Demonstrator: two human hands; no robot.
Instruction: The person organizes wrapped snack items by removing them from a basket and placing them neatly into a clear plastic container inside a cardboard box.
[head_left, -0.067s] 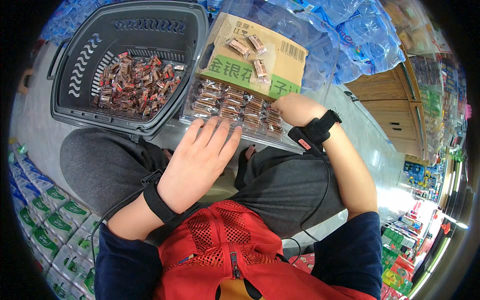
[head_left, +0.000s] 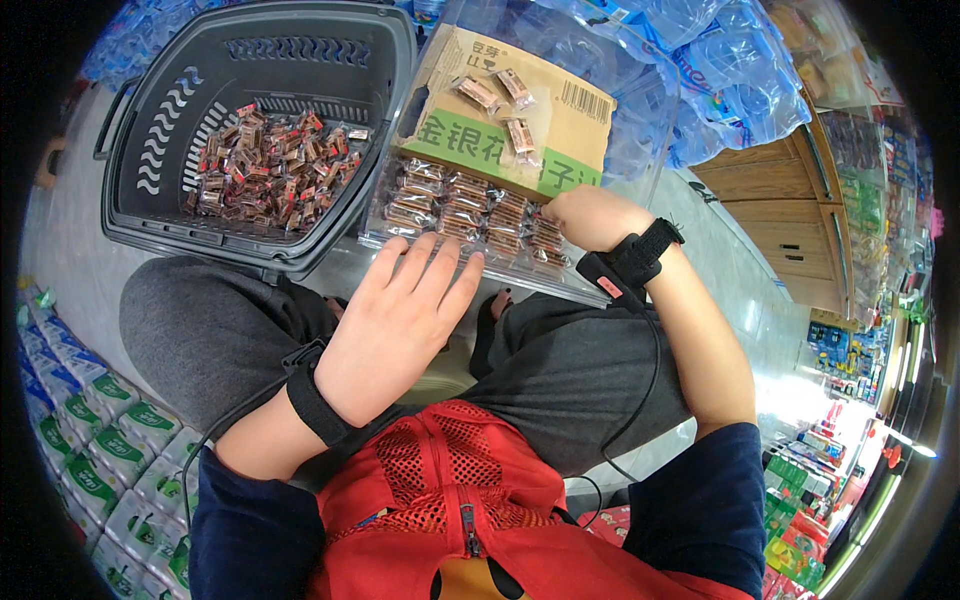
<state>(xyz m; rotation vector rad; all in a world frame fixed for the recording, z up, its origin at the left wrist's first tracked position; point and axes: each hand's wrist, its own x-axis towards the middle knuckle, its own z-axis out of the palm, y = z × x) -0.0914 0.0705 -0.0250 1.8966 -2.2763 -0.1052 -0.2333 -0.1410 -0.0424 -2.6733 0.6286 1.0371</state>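
Observation:
Small clear-wrapped brown snack packets (head_left: 462,208) stand in rows along the near side of a clear plastic box (head_left: 525,276). My left hand (head_left: 395,325) rests at the box's near edge, fingers stretched and slightly apart, with nothing in it. At the right end of the rows, my right hand (head_left: 595,218) is closed, its fingers bent down against the packets. Its fingertips are hidden, so what they pinch does not show. Behind the rows lies a brown cardboard sheet (head_left: 540,75) with a green band, and 3 loose packets (head_left: 519,138) lie on it.
A dark grey basket (head_left: 385,60) at the left holds a heap of similar loose packets (head_left: 280,170). Blue-wrapped bottle packs (head_left: 735,80) are stacked behind the box. A wooden cabinet (head_left: 775,215) stands at the right, and green-and-white packages (head_left: 115,450) are piled at the lower left.

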